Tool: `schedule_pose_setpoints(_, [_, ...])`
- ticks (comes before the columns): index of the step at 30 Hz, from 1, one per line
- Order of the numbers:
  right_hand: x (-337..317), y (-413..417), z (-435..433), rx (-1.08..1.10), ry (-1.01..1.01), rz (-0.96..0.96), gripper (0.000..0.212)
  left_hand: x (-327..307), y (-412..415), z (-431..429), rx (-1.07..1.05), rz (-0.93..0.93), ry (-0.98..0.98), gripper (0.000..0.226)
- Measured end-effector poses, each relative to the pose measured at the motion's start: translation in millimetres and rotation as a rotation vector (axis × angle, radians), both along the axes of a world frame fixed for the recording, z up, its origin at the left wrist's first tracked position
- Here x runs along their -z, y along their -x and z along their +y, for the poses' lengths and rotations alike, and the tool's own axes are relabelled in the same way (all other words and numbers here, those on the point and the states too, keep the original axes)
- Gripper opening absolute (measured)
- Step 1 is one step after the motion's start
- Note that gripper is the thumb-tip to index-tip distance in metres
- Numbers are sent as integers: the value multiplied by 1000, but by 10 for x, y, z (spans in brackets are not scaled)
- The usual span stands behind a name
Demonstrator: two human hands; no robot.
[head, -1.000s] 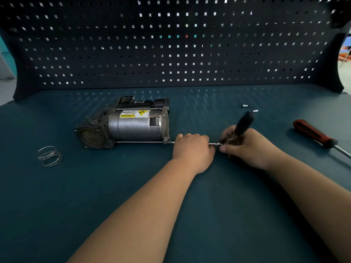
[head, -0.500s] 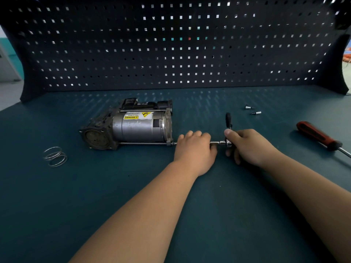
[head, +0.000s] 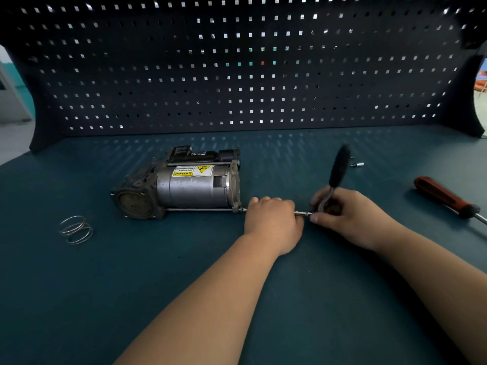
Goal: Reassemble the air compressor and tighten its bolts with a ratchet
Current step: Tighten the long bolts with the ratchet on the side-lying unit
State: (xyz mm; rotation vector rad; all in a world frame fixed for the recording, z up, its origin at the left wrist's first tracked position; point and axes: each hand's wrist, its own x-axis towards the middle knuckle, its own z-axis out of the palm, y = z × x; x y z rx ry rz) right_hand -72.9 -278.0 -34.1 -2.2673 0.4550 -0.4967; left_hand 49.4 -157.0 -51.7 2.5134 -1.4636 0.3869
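Air compressor [head: 184, 185] beside left grip [head: 274, 219] on extension [head: 302, 213], right grip [head: 353, 217] holding ratchet [head: 338, 167]

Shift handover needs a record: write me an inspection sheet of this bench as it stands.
Surface: dark teal bench top, matte, speckled with light.
Job's things: grey metal air compressor with a yellow warning label lies lengthwise; long thin bolt runs along its near side; black-handled ratchet stands handle-up on a silver extension bar.
Clutter: silver wire coil spring left of the compressor; red-handled screwdriver far right; small silver socket bit behind the ratchet.
Hands: left hand grips the extension bar; right hand holds the ratchet head.
Cables: nothing seen.
Surroundings: dark perforated pegboard behind the bench.
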Motion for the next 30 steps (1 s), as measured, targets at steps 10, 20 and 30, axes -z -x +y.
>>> schedule_pose_setpoints(10, [-29, -64, 41, 117, -26, 52, 18, -16, 11, 30, 16, 44, 33, 30])
schedule_pose_setpoints(20, [-22, -80, 88, 118, 17, 55, 16, -5, 6, 37, 24, 35, 47, 28])
schedule_pose_setpoints(30, [8, -13, 48, -105, 321, -56, 28, -28, -5, 21, 41, 29, 15, 30])
